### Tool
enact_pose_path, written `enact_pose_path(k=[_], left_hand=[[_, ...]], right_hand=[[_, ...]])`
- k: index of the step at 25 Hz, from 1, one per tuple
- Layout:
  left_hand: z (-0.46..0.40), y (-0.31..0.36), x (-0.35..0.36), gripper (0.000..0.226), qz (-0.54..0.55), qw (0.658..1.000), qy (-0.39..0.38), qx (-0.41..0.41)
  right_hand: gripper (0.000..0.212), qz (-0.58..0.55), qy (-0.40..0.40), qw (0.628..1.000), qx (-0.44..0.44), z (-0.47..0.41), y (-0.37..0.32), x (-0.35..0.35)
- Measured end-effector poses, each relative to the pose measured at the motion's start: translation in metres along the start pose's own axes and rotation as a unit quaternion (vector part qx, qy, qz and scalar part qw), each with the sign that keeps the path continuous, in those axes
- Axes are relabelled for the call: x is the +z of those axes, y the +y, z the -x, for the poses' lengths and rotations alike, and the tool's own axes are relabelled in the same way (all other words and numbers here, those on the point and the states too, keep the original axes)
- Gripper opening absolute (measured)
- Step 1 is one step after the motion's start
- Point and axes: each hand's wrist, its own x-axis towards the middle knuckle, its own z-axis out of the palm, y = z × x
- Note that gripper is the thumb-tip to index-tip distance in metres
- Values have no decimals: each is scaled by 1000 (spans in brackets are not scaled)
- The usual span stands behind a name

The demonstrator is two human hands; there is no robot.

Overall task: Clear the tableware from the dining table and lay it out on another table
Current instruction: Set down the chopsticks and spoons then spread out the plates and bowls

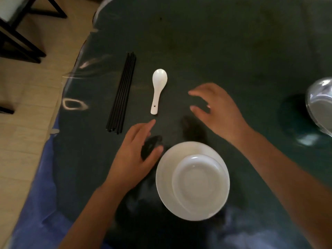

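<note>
A white plate [165, 178] lies near the front edge of the dark green table [215, 51], with a smaller white dish [196, 184] stacked on it. Beyond it lies a white ceramic spoon [158, 88], bowl end away from me. Left of the spoon lies a bundle of black chopsticks [122, 94]. My left hand [134, 157] hovers open just left of the plate, fingers pointing toward the spoon's handle. Over the table, above and to the right of the plate, my right hand [217, 108] is open with fingers spread. Neither hand holds anything.
A clear glass bowl [319, 103] sits at the right edge of the view. The table's curved left edge borders a light wood floor [27, 105]. Dark chair legs [19, 42] stand at the upper left.
</note>
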Motion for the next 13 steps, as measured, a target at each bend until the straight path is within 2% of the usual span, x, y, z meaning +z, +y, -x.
enact_pose_path(k=[2, 4, 7, 10, 13], left_hand=[[34, 10, -7, 74, -73, 992, -71, 79], [58, 18, -4, 82, -131, 976, -114, 130], [77, 25, 12, 76, -153, 964, -149, 160], [81, 25, 29, 63, -118, 971, -141, 154], [80, 23, 38, 48, -123, 972, -100, 171]], right_hand=[[37, 9, 40, 999, 12, 73, -3, -15], [39, -29, 14, 998, 57, 132, -11, -19], [42, -112, -26, 985, 124, 183, -25, -11], [59, -208, -16, 958, 196, 195, -31, -2], [54, -233, 12, 943, 236, 194, -32, 4]])
